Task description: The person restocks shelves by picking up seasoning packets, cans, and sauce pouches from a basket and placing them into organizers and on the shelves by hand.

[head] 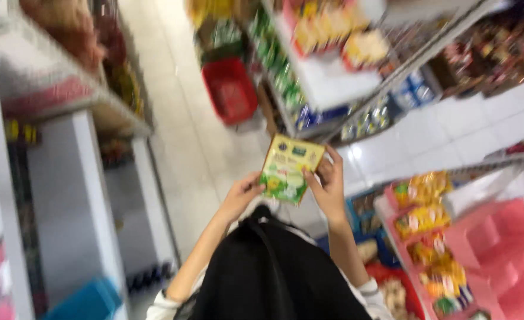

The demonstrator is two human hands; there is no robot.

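**Packet held in both hands in a shop aisle**

A flat packet, yellow at the top and green below, is held up in front of the body, above the aisle floor. It is gripped from both sides. The left hand is closed on its lower left edge, with the thumb laid over the front face. The right hand is closed on its right edge, with the fingers curled round the upper corner. The packet is tilted slightly, its top leaning to the right. The picture is blurred by motion, so finer detail on the packet cannot be made out.

Both forearms are raised from the bottom of the frame. A black garment is seen between them, below the packet.

A red basket is seen on the floor further down the aisle, well apart from the hands. Shelves stocked with green, yellow and blue packs are seen just to the right of the basket. A white unit runs along the left side of the aisle, and a blue box is seen at its lower end. At lower right, a pink rack is seen, with yellow and green packs along its left side, near the right forearm.
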